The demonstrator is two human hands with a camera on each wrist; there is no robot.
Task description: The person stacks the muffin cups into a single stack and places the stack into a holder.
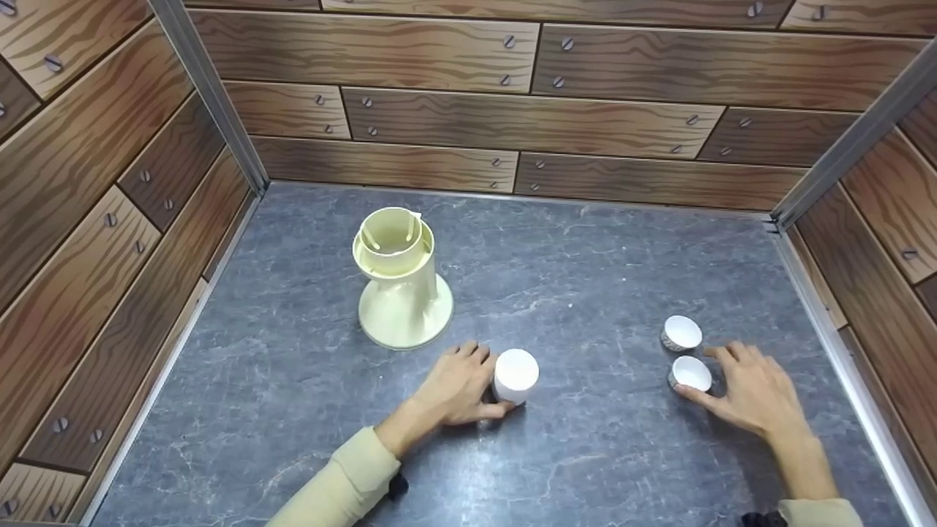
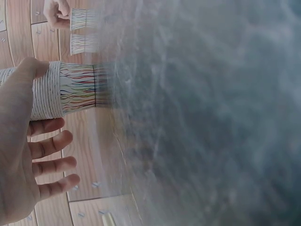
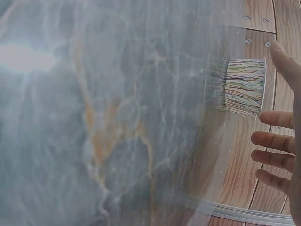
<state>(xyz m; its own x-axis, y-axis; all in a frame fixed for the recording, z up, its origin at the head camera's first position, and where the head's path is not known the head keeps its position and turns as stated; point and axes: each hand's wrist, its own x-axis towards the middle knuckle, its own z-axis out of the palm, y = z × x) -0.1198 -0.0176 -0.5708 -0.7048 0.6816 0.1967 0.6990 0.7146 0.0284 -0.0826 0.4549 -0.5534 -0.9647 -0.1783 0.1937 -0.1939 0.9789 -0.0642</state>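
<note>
A tall stack of paper cups (image 1: 516, 375), white inside with thin coloured lines outside, stands upright near the middle of the table. My left hand (image 1: 461, 388) holds it from the left, thumb and index finger on either side of the ribbed rims (image 2: 47, 89); the other fingers are spread off it. Two single paper cups, a far one (image 1: 681, 333) and a near one (image 1: 690, 374), stand upright at the right. My right hand (image 1: 754, 391) is beside them, fingers apart, its thumb tip at the near cup's rim. In the right wrist view a patterned cup (image 3: 245, 87) shows between thumb and fingers.
A pale yellow plastic stand (image 1: 406, 315) with a wide round base and an open tube-like top rises left of the stack. The dark marbled table (image 1: 585, 278) is enclosed by wood-patterned walls (image 1: 439, 117) at the back and sides, with metal strips along the corners.
</note>
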